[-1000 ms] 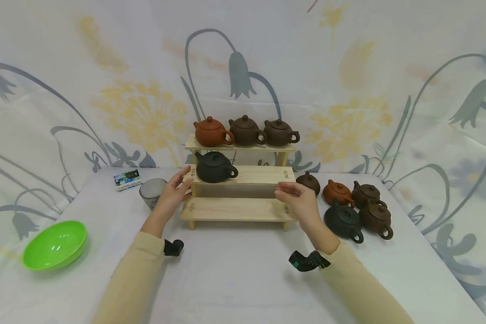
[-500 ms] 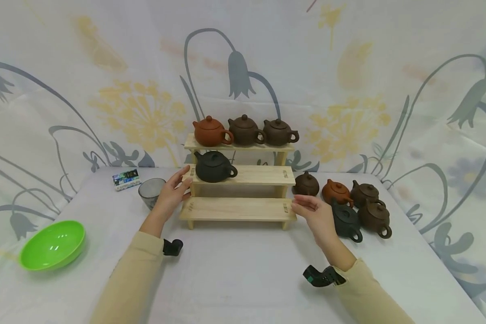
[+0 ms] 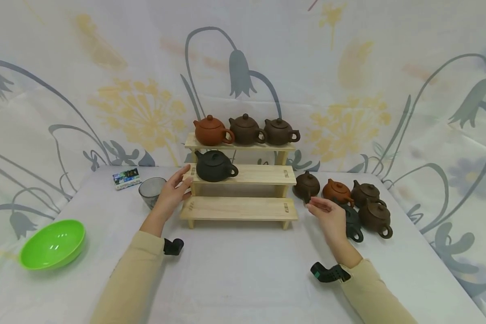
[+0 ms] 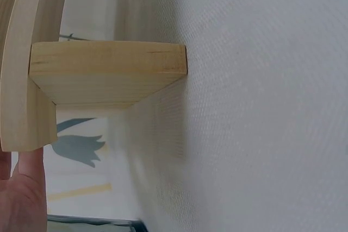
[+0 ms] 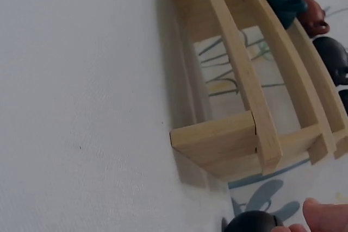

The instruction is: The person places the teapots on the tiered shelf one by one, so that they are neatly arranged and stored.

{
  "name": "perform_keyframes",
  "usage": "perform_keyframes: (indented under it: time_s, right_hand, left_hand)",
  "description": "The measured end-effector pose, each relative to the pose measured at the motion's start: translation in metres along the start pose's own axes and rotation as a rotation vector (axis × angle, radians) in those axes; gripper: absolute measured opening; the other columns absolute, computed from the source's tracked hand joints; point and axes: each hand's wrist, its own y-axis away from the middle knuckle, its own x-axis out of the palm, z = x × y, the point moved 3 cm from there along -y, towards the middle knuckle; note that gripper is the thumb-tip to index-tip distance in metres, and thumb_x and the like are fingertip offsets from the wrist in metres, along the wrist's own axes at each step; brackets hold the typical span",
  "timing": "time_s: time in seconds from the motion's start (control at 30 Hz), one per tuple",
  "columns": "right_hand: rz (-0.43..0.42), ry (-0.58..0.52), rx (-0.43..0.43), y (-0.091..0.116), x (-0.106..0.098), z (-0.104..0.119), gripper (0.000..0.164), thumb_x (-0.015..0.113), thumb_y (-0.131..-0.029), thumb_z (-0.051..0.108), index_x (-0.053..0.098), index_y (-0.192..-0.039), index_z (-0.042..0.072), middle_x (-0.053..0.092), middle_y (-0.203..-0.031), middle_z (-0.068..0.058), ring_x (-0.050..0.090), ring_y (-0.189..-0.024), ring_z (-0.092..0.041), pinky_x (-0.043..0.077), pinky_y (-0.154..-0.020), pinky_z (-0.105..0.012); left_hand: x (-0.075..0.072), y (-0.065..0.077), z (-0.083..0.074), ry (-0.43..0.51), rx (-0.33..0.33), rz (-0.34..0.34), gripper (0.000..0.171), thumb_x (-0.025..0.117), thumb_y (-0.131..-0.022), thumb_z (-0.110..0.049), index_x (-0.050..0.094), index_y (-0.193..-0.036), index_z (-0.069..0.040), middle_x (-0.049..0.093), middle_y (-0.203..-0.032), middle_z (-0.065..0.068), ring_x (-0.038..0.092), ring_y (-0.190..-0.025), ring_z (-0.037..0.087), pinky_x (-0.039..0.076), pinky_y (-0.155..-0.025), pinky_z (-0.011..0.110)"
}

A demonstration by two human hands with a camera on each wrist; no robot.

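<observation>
My left hand (image 3: 171, 191) rests at the left end of the wooden tiered stand (image 3: 238, 209); in the left wrist view its fingers reach behind a wooden shelf edge (image 4: 22, 107). To the right of the stand my right hand (image 3: 328, 220) has its loosely bent fingertips right at the handle of a dark brown teapot (image 3: 306, 183). In the right wrist view that teapot's dark body (image 5: 253, 222) shows beside the thumb. A black teapot (image 3: 214, 166) sits at the left of the middle shelf. The top shelf bears a reddish teapot (image 3: 210, 130) and two brown teapots (image 3: 246, 130).
Right of my right hand stand an orange-red teapot (image 3: 336, 191), a dark green-black one (image 3: 352, 222) partly hidden by the hand, and two brown ones (image 3: 374, 216). At left are a grey glass cup (image 3: 150, 189), a small patterned box (image 3: 126, 179) and a green bowl (image 3: 54, 245).
My right hand has moved from the stand's right end, rightward and slightly down, to the brown teapot's handle. The left hand has stayed at the stand's left end.
</observation>
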Motion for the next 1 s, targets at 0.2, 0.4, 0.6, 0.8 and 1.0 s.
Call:
perform_keyframes:
  time_s: [0.2, 0.4, 0.6, 0.8, 1.0]
  right_hand:
    - [-0.056, 0.028, -0.023, -0.013, 0.004, -0.013, 0.035, 0.07, -0.082, 0.002, 0.061, -0.115, -0.007, 0.062, -0.105, -0.019, 0.052, -0.073, 0.005, 0.048, -0.062, -0.01]
    - [-0.131, 0.101, -0.018, -0.023, 0.012, -0.017, 0.039, 0.071, -0.08, 0.003, 0.059, -0.117, -0.006, 0.061, -0.105, -0.023, 0.056, -0.074, -0.005, 0.044, -0.055, -0.007]
    - [-0.182, 0.141, -0.003, -0.032, 0.022, -0.017, 0.038, 0.07, -0.08, 0.002, 0.059, -0.115, -0.008, 0.06, -0.102, -0.025, 0.058, -0.088, -0.029, 0.039, -0.052, -0.008]
    - [-0.224, 0.162, 0.026, -0.04, 0.024, -0.019, 0.029, 0.069, -0.082, 0.004, 0.06, -0.106, -0.008, 0.06, -0.094, -0.021, 0.056, -0.08, -0.023, 0.037, -0.05, -0.01]
    - [-0.212, 0.137, 0.038, -0.042, 0.02, -0.017, 0.023, 0.07, -0.081, 0.0, 0.064, -0.101, -0.011, 0.064, -0.083, -0.018, 0.05, -0.056, 0.0, 0.04, -0.047, -0.008]
  left_hand:
    - [0.0, 0.001, 0.001, 0.006, -0.007, 0.0, 0.054, 0.048, -0.099, -0.023, 0.027, -0.148, -0.02, 0.015, -0.152, 0.012, 0.032, -0.131, 0.03, 0.04, -0.1, 0.041]
    - [0.0, 0.002, 0.0, 0.006, 0.005, 0.008, 0.055, 0.048, -0.098, -0.025, 0.026, -0.149, -0.019, 0.014, -0.153, 0.013, 0.031, -0.132, 0.03, 0.039, -0.101, 0.041]
    - [-0.001, 0.002, 0.0, -0.003, -0.002, 0.004, 0.054, 0.048, -0.099, -0.024, 0.027, -0.149, -0.02, 0.014, -0.153, 0.012, 0.032, -0.132, 0.029, 0.039, -0.1, 0.041]
    - [0.0, 0.002, -0.002, -0.005, 0.005, 0.006, 0.055, 0.048, -0.098, -0.026, 0.027, -0.149, -0.02, 0.015, -0.153, 0.011, 0.032, -0.132, 0.029, 0.04, -0.1, 0.041]
    - [0.0, 0.001, -0.002, -0.001, 0.006, 0.01, 0.055, 0.049, -0.098, -0.025, 0.027, -0.149, -0.02, 0.014, -0.153, 0.011, 0.032, -0.132, 0.029, 0.04, -0.1, 0.041]
